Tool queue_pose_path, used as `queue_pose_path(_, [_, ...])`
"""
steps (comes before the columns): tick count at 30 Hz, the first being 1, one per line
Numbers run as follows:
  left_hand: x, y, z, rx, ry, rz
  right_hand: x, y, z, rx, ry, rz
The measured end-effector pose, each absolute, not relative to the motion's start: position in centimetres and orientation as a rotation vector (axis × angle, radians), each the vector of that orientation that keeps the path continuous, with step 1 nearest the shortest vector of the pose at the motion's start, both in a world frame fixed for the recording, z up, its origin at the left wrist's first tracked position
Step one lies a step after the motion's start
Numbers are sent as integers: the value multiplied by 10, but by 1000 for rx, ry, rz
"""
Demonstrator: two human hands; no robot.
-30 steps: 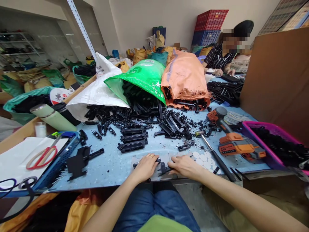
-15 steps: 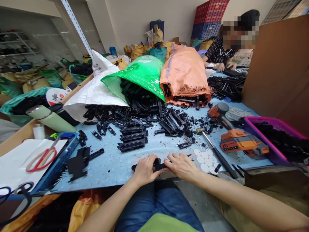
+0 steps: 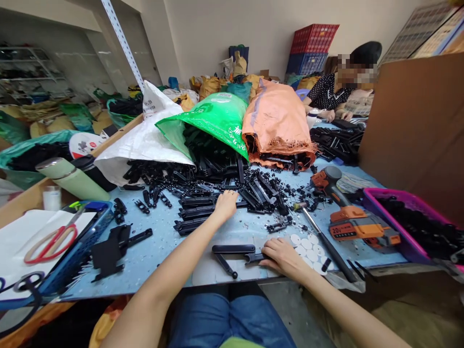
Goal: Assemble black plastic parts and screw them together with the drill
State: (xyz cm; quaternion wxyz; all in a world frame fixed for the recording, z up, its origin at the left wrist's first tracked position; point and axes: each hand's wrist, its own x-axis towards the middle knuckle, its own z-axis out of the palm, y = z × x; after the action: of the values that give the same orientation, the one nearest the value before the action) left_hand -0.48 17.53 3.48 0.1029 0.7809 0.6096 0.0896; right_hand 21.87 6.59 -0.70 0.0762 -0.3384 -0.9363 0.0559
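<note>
My right hand (image 3: 281,256) is closed over the right end of a jointed black arm (image 3: 234,249) on the pale board (image 3: 206,275) at the table's front edge. One thinner leg of that arm angles down toward me and ends in a round knob. My left hand (image 3: 225,205) is stretched forward to the black parts, its fingers curled downward and their tips hidden. A short black bar (image 3: 241,205) sticks out just right of its fingers. Directly left of that hand lie several long black arms (image 3: 194,212) side by side.
Sacks of black parts, white (image 3: 145,140), green (image 3: 213,116) and orange (image 3: 277,123), line the back. On the right are a hammer (image 3: 331,244), a cordless drill (image 3: 348,217), white discs (image 3: 308,246) and a pink basket (image 3: 409,198). Scissors (image 3: 54,241) lie left. A person (image 3: 326,94) sits beyond.
My left hand has let go of the jointed arm and moved forward to the black parts. My right hand stays on the arm, which now shows opened out on the board.
</note>
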Motion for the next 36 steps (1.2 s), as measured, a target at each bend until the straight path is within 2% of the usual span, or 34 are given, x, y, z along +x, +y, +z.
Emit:
queue_pose_path(4, [12,236,24,2208,1796,163,218,53,-14,-1106,-2758,210])
queue_pose_path(10, [27,249,2,2124,1801,119,228,77,-2,-1142,-2700,304])
queue_pose_path(15, [18,235,-2,2135,1809,227,265,163,16,-2034,-2263,111])
queue_pose_path(18, [17,231,-4,2124,1796,285,274,201,16,-2208,-2247,165])
queue_pose_path(26, [15,219,8,2080,1736,512,280,189,29,-2101,-2244,185])
queue_pose_path(28, [-3,200,15,2076,1736,610,273,165,32,-1894,-2162,240])
queue_pose_path(32, [-51,143,22,2042,1725,746,232,108,23,-1232,-1955,604])
queue_pose_path(36, [-87,87,26,1974,1655,858,190,72,9,-1024,-1963,632])
